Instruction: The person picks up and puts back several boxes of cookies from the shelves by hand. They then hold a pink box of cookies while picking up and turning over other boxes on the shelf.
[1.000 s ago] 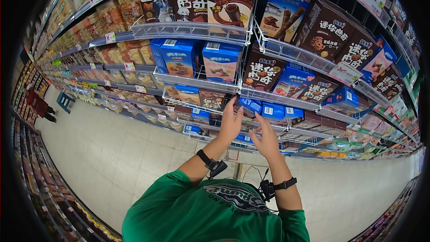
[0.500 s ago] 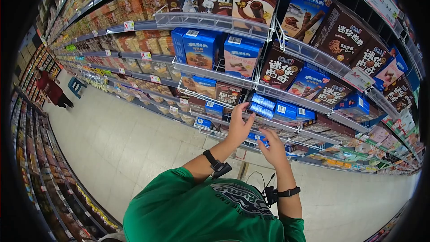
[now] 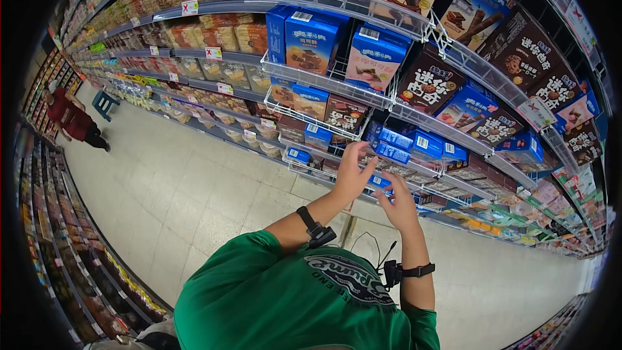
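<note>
My left hand (image 3: 352, 175) is raised at the shelf front, fingers and thumb apart, fingertips close to the left side of two stacked blue boxes (image 3: 394, 145). These lie on a wire-fronted shelf, their narrow sides facing me. Lower and to the right, my right hand (image 3: 400, 206) has its fingers spread and slightly curled, with nothing showing between them. Its fingertips overlap the lower shelf, near another blue box (image 3: 379, 181). More blue boxes with barcodes (image 3: 427, 145) stand right of the stacked pair. Each wrist wears a black strap with a small device.
Clear-fronted shelves above hold brown cookie boxes (image 3: 431, 84) and a pink-and-blue box (image 3: 374, 58). Packaged snacks (image 3: 223, 35) fill the racks to the left. Down the aisle floor (image 3: 188, 188) a person in dark red (image 3: 70, 116) stands by a blue stool (image 3: 105, 104).
The view has shifted, so the shelves sit farther right and higher. Both hands stay near the blue boxes, slightly lower against them. The person down the aisle appears nearer.
</note>
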The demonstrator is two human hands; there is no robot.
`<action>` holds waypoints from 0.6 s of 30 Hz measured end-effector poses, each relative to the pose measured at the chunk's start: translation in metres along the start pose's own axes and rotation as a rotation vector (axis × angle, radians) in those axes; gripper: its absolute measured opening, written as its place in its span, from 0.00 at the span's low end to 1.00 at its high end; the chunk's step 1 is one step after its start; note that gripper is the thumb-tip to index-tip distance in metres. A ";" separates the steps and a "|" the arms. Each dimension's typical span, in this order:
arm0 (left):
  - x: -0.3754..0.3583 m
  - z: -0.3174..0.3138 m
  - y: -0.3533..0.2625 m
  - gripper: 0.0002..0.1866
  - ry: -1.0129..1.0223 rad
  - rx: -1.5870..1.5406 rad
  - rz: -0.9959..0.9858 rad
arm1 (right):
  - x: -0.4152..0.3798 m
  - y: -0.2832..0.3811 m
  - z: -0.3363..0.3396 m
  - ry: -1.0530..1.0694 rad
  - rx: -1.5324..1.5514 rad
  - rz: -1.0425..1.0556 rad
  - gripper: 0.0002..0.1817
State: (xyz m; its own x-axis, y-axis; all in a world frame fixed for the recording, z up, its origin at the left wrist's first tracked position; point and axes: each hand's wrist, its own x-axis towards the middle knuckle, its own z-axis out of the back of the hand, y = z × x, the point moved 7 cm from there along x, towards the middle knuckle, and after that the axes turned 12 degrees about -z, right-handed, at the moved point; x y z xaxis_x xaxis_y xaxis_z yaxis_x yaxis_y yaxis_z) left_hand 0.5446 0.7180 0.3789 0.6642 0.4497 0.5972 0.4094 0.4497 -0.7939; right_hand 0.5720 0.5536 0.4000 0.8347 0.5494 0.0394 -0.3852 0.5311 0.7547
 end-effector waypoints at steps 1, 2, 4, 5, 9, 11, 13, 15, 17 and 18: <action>-0.001 0.000 0.002 0.24 0.009 -0.010 0.018 | 0.000 -0.001 0.000 -0.013 0.011 -0.007 0.27; -0.003 0.003 0.003 0.24 0.010 -0.025 0.026 | 0.000 -0.003 0.000 -0.029 0.021 -0.009 0.26; -0.006 0.006 0.012 0.24 0.029 -0.045 0.046 | 0.001 -0.001 -0.001 -0.046 0.016 -0.025 0.26; -0.008 0.008 0.016 0.24 0.038 -0.052 0.064 | 0.001 0.000 -0.001 -0.055 0.016 -0.029 0.26; 0.016 0.012 0.001 0.32 0.139 0.056 -0.135 | 0.008 0.005 0.000 -0.130 0.021 -0.055 0.27; 0.039 0.005 -0.005 0.37 0.184 0.152 -0.357 | 0.017 0.010 0.002 -0.169 0.001 -0.042 0.30; 0.058 -0.007 -0.007 0.38 0.217 0.068 -0.408 | 0.021 0.016 0.007 -0.312 0.041 0.059 0.33; 0.068 -0.018 -0.001 0.37 0.254 0.036 -0.355 | 0.022 0.020 0.006 -0.301 0.058 -0.033 0.35; 0.076 -0.026 0.011 0.36 0.241 -0.011 -0.251 | 0.024 0.026 0.006 -0.287 0.072 -0.032 0.34; 0.082 -0.026 0.010 0.35 0.222 -0.012 -0.237 | 0.026 0.031 0.005 -0.306 0.033 0.060 0.34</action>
State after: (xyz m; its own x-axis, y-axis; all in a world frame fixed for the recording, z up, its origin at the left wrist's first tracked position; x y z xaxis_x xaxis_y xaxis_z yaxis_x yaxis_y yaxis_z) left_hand 0.6194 0.7388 0.4168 0.6692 0.1539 0.7270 0.5753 0.5120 -0.6379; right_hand 0.5836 0.5809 0.4274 0.8924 0.3572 0.2758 -0.4286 0.4796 0.7657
